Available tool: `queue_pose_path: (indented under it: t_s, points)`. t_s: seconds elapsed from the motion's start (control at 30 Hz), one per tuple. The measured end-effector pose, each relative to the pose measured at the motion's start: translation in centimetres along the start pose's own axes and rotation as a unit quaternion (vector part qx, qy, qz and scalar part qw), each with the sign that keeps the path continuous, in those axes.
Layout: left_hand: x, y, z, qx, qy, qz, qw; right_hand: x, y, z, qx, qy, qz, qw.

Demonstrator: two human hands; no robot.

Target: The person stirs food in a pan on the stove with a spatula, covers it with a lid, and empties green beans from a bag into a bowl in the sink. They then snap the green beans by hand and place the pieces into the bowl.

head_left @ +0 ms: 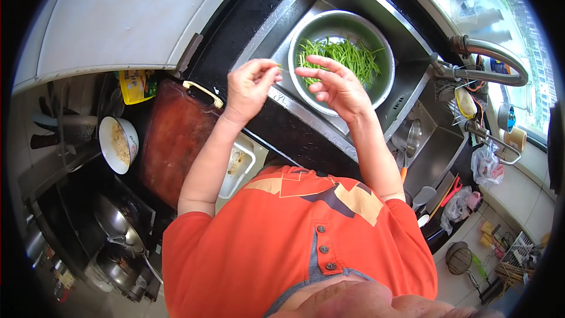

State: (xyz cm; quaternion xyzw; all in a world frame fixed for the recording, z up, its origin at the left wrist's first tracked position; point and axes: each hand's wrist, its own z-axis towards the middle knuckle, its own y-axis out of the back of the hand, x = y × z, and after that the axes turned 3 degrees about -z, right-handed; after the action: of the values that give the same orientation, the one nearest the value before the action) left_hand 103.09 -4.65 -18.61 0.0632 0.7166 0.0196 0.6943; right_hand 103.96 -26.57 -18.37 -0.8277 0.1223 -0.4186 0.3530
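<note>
Thin green stems lie in a round metal basin set inside the steel sink. My left hand is just left of the basin, over the sink's edge, with thumb and forefinger pinched together. A tiny greenish bit shows at those fingertips, too small to identify. Over the near side of the basin is my right hand, its fingers apart and nothing visible in them. Its fingertips point toward my left hand, and the two hands do not touch.
A curved faucet rises right of the sink. The smaller basin at lower right holds a metal strainer. On the left are a brown cutting board, a white bowl with pale contents, and a metal pan.
</note>
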Motion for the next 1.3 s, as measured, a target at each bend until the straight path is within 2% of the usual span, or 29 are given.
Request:
queue_pose_path:
  t_s: [0.03, 0.07, 0.2, 0.27, 0.3, 0.33, 0.4, 0.47, 0.5, 0.53, 0.6, 0.67, 0.7, 0.73, 0.8, 0.83, 0.87, 0.9, 1.0, 1.03, 1.13, 1.17, 1.2, 1.27, 1.3]
  points:
    - [-0.4, 0.5, 0.3, -0.022, 0.065, -0.072, 0.995, 0.1, 0.6, -0.2, -0.001, 0.003, 0.012, 1.0]
    - [-0.2, 1.3, 0.7, -0.024, 0.073, -0.112, 0.991, 0.1, 1.1, -0.4, -0.002, 0.006, 0.024, 1.0]
    - [0.7, 4.7, 2.1, -0.061, 0.116, -0.097, 0.987, 0.1, 3.9, -1.1, -0.097, 0.055, -0.069, 0.991]
    - [2.3, 6.4, 2.8, -0.09, 0.114, -0.001, 0.989, -0.1, 6.6, -1.4, -0.153, 0.076, -0.109, 0.979]
    - [2.5, 7.1, 2.9, -0.101, 0.126, 0.096, 0.982, 0.1, 7.3, -1.7, -0.189, 0.071, -0.137, 0.97]
    - [3.2, 8.0, 3.0, -0.072, 0.064, 0.266, 0.959, 0.5, 8.0, -2.0, -0.228, 0.066, -0.166, 0.957]
    - [4.5, 9.0, 3.0, -0.091, -0.07, 0.491, 0.864, 0.8, 10.4, -2.1, -0.298, 0.06, -0.301, 0.904]
    - [5.0, 9.8, 3.3, -0.09, -0.1, 0.518, 0.845, 0.9, 13.3, -1.3, -0.351, 0.067, -0.433, 0.827]
    - [4.3, 10.0, 3.5, -0.079, -0.081, 0.483, 0.868, 1.3, 13.5, -0.8, -0.38, 0.071, -0.497, 0.777]
    - [3.9, 9.6, 3.6, -0.108, 0.002, 0.448, 0.888, 1.5, 14.3, 0.0, -0.382, 0.07, -0.495, 0.777]
    - [3.1, 9.4, 4.0, -0.114, 0.057, 0.472, 0.872, 1.4, 16.5, 2.2, -0.406, 0.044, -0.537, 0.738]
    - [3.3, 9.3, 3.9, -0.122, 0.02, 0.495, 0.86, -0.2, 20.6, 5.2, -0.399, 0.07, -0.601, 0.689]
    - [2.7, 9.0, 3.8, -0.124, -0.027, 0.516, 0.847, -0.7, 21.1, 6.1, -0.399, 0.079, -0.596, 0.692]
    - [2.4, 8.9, 3.8, -0.126, -0.073, 0.537, 0.831, -1.7, 22.3, 7.2, -0.402, 0.11, -0.624, 0.661]
    - [2.9, 9.1, 4.0, -0.142, -0.095, 0.543, 0.822, -2.9, 23.4, 8.6, -0.38, 0.104, -0.666, 0.634]
    - [3.1, 9.3, 4.1, -0.153, -0.072, 0.495, 0.852, -3.1, 23.3, 9.0, -0.378, 0.065, -0.678, 0.627]
    - [3.2, 9.3, 4.0, -0.164, -0.047, 0.445, 0.879, -3.6, 23.1, 9.4, -0.39, 0.053, -0.712, 0.581]
    - [2.2, 8.7, 3.9, -0.171, 0.016, 0.434, 0.884, -3.7, 22.5, 9.7, -0.406, 0.012, -0.71, 0.575]
    - [0.8, 7.9, 3.7, -0.195, 0.038, 0.478, 0.856, -3.4, 20.9, 10.7, -0.422, -0.066, -0.709, 0.561]
    - [1.2, 8.2, 3.7, -0.197, -0.025, 0.537, 0.82, -3.3, 20.7, 10.8, -0.425, -0.101, -0.71, 0.552]
    - [1.6, 8.3, 3.7, -0.192, -0.047, 0.489, 0.85, -3.2, 20.8, 11.1, -0.428, -0.105, -0.7, 0.562]
    - [1.5, 8.2, 3.6, -0.193, -0.048, 0.489, 0.849, -3.2, 20.7, 10.8, -0.442, -0.094, -0.67, 0.589]
    - [0.9, 7.9, 3.4, -0.2, -0.025, 0.518, 0.831, -3.2, 20.5, 10.3, -0.441, -0.092, -0.67, 0.59]
    - [0.0, 7.3, 3.3, -0.206, -0.003, 0.546, 0.812, -3.1, 20.4, 8.9, -0.408, -0.014, -0.626, 0.664]
    - [-0.3, 7.0, 3.4, -0.246, -0.072, 0.579, 0.774, -3.1, 20.2, 8.2, -0.393, 0.019, -0.613, 0.686]
